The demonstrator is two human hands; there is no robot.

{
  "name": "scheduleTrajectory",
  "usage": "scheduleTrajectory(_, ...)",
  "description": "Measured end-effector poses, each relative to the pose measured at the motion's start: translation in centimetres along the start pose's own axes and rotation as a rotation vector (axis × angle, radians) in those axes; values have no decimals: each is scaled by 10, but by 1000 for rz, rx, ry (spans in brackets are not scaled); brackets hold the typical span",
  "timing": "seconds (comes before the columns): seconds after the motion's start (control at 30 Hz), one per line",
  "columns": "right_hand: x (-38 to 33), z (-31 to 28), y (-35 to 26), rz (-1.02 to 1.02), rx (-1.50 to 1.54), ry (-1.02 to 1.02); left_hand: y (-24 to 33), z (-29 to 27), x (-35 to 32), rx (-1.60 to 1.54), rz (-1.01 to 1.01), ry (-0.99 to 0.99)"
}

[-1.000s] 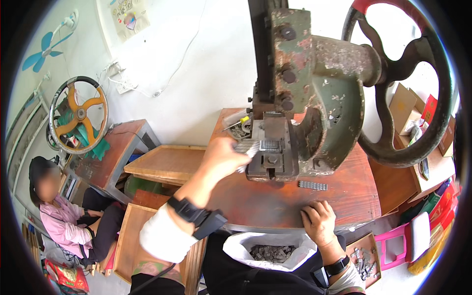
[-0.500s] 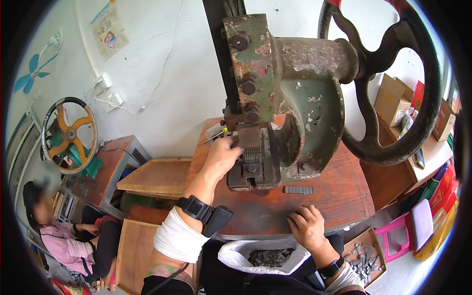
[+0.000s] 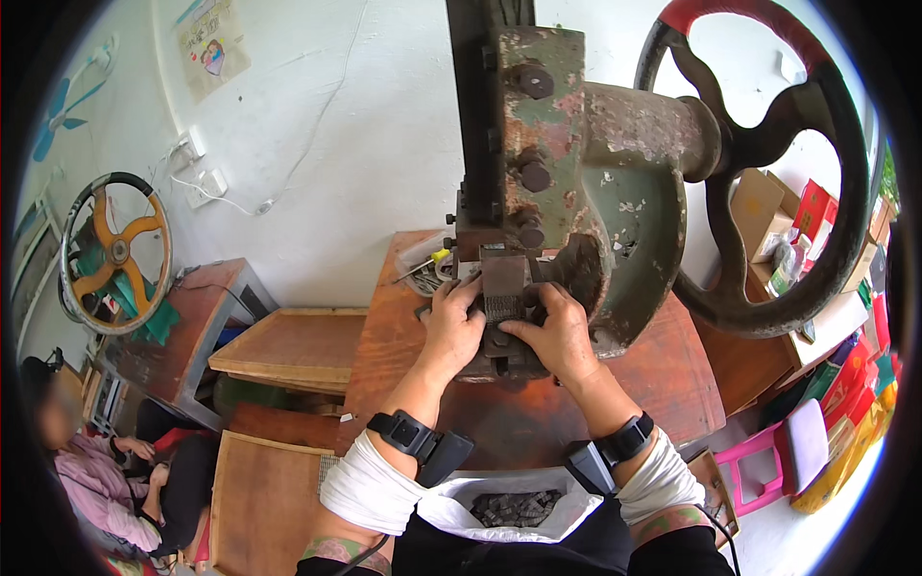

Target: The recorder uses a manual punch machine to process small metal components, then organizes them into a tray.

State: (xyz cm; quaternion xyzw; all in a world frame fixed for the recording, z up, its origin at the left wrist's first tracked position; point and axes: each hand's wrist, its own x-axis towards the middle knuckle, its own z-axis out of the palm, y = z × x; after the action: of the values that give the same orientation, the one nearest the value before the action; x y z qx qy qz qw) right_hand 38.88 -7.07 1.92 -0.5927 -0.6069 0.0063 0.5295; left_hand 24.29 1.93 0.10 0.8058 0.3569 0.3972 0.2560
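Observation:
At the base of a worn green hand press [image 3: 543, 125], a ridged grey metal strip [image 3: 502, 308] sits in the die, under a dark steel block [image 3: 504, 276]. My left hand [image 3: 455, 322] has its fingers bent against the strip's left side. From the right, my right hand [image 3: 559, 331] closes on it, thumb at the front edge and fingers farther back. Fingertips are partly hidden by the die. Below my wrists, a white bag [image 3: 576, 509] on my lap holds many small dark metal pieces [image 3: 514, 510].
The press's large handwheel [image 3: 847, 192] rises at the right. Wooden trays [image 3: 288, 355] stand left of the reddish table [image 3: 394, 336]. A yellow-handled tool [image 3: 439, 256] lies behind my left hand. At far left sits another person [image 3: 101, 480]; a pink stool [image 3: 759, 470] is at right.
My right hand has gone from the table's front edge up to the die, opposite my left. The ridged strip that lay on the table no longer shows there. The view has shifted slightly.

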Motion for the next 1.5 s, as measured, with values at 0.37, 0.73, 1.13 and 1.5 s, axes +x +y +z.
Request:
scheduleTrajectory(0.37,3,1,5,37,57,-39,2,2,-2,-11,-75,23)
scheduleTrajectory(0.73,1,3,5,17,72,-47,-4,0,-3,125,21,-24)
scheduleTrajectory(1.13,1,1,9,-31,79,-45,3,-1,0,134,-117,-73)
scheduleTrajectory(1.5,-5,-141,-90,-764,-575,114,-1,-20,-12,128,-184,-185)
